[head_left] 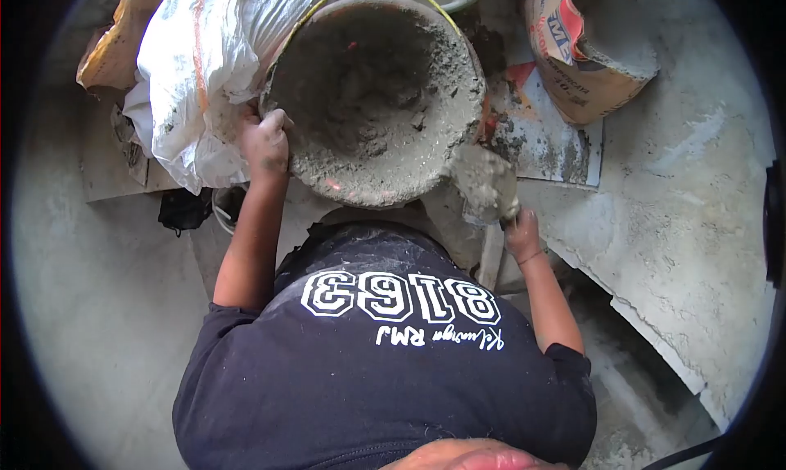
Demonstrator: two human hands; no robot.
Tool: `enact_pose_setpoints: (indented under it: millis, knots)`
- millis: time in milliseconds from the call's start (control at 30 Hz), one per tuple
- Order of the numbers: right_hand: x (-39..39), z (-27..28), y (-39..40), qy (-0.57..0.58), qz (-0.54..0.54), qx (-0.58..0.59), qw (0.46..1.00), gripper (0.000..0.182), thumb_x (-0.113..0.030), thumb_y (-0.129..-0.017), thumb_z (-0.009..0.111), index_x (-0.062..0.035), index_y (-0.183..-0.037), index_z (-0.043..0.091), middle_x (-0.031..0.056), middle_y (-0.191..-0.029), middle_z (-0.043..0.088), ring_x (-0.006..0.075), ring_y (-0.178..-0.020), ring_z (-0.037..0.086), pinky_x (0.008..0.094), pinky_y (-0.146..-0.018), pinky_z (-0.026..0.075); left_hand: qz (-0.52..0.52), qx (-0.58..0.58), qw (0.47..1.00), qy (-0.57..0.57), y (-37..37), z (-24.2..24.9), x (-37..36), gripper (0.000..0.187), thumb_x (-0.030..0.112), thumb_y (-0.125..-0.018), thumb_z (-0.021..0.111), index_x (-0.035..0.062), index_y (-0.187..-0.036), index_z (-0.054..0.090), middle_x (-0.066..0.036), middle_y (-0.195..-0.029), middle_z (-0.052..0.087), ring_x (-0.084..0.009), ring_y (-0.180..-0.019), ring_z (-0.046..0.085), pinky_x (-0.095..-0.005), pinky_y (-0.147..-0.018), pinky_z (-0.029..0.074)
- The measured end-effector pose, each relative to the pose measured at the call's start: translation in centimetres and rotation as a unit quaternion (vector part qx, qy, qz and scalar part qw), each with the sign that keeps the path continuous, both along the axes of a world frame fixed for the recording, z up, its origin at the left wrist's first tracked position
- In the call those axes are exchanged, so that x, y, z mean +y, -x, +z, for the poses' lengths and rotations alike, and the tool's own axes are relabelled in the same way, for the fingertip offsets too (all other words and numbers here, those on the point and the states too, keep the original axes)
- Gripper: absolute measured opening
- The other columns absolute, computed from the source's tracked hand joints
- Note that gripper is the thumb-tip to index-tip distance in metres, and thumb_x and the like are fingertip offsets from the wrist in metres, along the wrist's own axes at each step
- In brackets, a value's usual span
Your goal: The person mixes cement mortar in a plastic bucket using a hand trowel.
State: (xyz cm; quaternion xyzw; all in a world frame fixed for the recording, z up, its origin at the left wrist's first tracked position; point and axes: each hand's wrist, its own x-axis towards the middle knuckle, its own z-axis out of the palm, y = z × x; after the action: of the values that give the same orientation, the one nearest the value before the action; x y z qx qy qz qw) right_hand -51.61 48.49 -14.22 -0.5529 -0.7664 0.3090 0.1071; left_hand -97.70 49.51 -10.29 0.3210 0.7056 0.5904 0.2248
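My left hand [267, 141] is closed on the left rim of a bucket [360, 193] coated in grey mortar. Inside it, wet mortar [368, 110] lies in a rough, lumpy mass, with more smeared up the walls. My right hand [522, 234] grips the handle of a trowel [483, 183], just outside the bucket's lower right rim. Grey mortar covers the trowel's blade, whose upper edge overlaps the rim in this view. The bucket's yellow handle [434, 10] arches over its far side.
A white woven sack [184, 85] lies against the bucket's left side. To the right stands a torn paper cement bag [573, 69], near a mortar-spattered board [557, 155]. A broken slab edge [655, 335] borders a dark gap at lower right.
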Motion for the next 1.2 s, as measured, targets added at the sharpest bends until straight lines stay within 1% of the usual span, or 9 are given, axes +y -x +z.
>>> enact_pose_setpoints:
  millis: [67,200,233,267,367,500,767,967,1200]
  knots:
    - [-0.3,1.0,-0.4,0.024,-0.035,-0.064,0.997,0.029,-0.029,-0.089,0.051,-0.0035,-0.093,0.064,0.0233,-0.084,0.065,0.0480,-0.080,0.058,0.0551,-0.072,0.045,-0.005,-0.062,0.998,0.007,-0.5,0.9,0.0,0.056,0.000,-0.068,0.053,-0.0060,-0.123,0.055,-0.011,-0.119,0.059,-0.0159,-0.094,0.056,-0.0271,-0.069,0.048]
    - [-6.5,-4.6,-4.6,-0.014,-0.144,-0.070,0.987,0.031,-0.031,-0.088,0.058,-0.0005,-0.093,0.064,0.0229,-0.081,0.065,0.0492,-0.077,0.059,0.0544,-0.070,0.047,-0.016,-0.021,0.999,-0.045,-0.2,-0.1,0.1,0.051,0.000,-0.068,0.054,-0.0070,-0.118,0.056,-0.010,-0.111,0.062,-0.0178,-0.088,0.058,-0.0280,-0.075,0.047]
    - [-8.4,-7.4,-4.7,-0.158,-0.166,0.048,0.972,0.033,-0.031,-0.092,0.058,0.0011,-0.086,0.061,0.0157,-0.068,0.063,0.0360,-0.059,0.060,0.0454,-0.057,0.046,-0.018,-0.024,0.998,-0.047,-0.2,-0.2,0.1,0.051,0.000,-0.068,0.054,-0.0070,-0.118,0.056,-0.010,-0.111,0.062,-0.0178,-0.088,0.058,-0.0280,-0.075,0.047]
    - [-8.6,-5.4,-3.3,-0.160,-0.169,0.045,0.971,0.033,-0.031,-0.092,0.058,0.0011,-0.086,0.061,0.0157,-0.068,0.063,0.0360,-0.059,0.060,0.0454,-0.057,0.046,-0.020,-0.043,0.998,-0.045,-0.2,-0.3,0.0,0.051,0.000,-0.068,0.054,-0.0071,-0.119,0.055,-0.011,-0.110,0.062,-0.0178,-0.088,0.058,-0.0280,-0.074,0.047]
    - [-7.7,0.8,1.9,0.083,-0.264,0.297,0.914,0.037,-0.031,-0.100,0.051,-0.0046,-0.075,0.053,-0.0022,-0.059,0.045,0.0067,-0.049,0.040,0.0256,-0.044,0.034,-0.037,-0.047,0.997,-0.047,-0.5,0.5,0.2,0.050,-0.001,-0.068,0.054,-0.0072,-0.118,0.054,-0.011,-0.109,0.061,-0.0177,-0.090,0.057,-0.0282,-0.074,0.047]
    - [-6.8,5.8,5.1,0.051,-0.332,0.273,0.901,0.035,-0.031,-0.098,0.055,-0.0019,-0.079,0.056,0.0000,-0.059,0.048,0.0087,-0.051,0.045,0.0281,-0.048,0.038,-0.057,-0.079,0.993,-0.073,-1.4,1.6,0.3,0.045,-0.001,-0.070,0.053,-0.0070,-0.115,0.055,-0.010,-0.107,0.061,-0.0163,-0.089,0.058,-0.0270,-0.071,0.047]
    - [-7.5,6.5,7.0,-0.200,-0.278,0.088,0.936,0.037,-0.033,-0.083,0.072,0.0009,-0.094,0.063,0.0168,-0.074,0.065,0.0369,-0.069,0.064,0.0412,-0.064,0.048,-0.081,-0.107,0.986,-0.098,-1.0,1.5,0.5,0.054,-0.003,-0.069,0.050,-0.0068,-0.122,0.055,-0.008,-0.108,0.061,-0.0147,-0.084,0.056,-0.0251,-0.070,0.046]
    - [-4.9,7.1,9.5,-0.211,-0.271,0.138,0.929,0.039,-0.032,-0.079,0.079,0.0001,-0.094,0.063,0.0169,-0.083,0.066,0.0348,-0.075,0.064,0.0406,-0.068,0.049,-0.118,-0.009,0.980,-0.157,-0.4,1.4,0.9,0.059,-0.003,-0.068,0.051,-0.0075,-0.127,0.054,-0.011,-0.114,0.061,-0.0162,-0.093,0.059,-0.0255,-0.075,0.048]
    - [0.6,9.3,10.4,-0.249,-0.192,0.093,0.945,0.038,-0.035,-0.083,0.075,-0.0039,-0.093,0.055,0.0139,-0.077,0.060,0.0345,-0.064,0.057,0.0408,-0.061,0.046,-0.063,-0.064,0.991,-0.104,-0.5,0.7,0.6,0.056,-0.004,-0.069,0.051,-0.0076,-0.125,0.055,-0.012,-0.115,0.060,-0.0158,-0.096,0.059,-0.0263,-0.075,0.049]
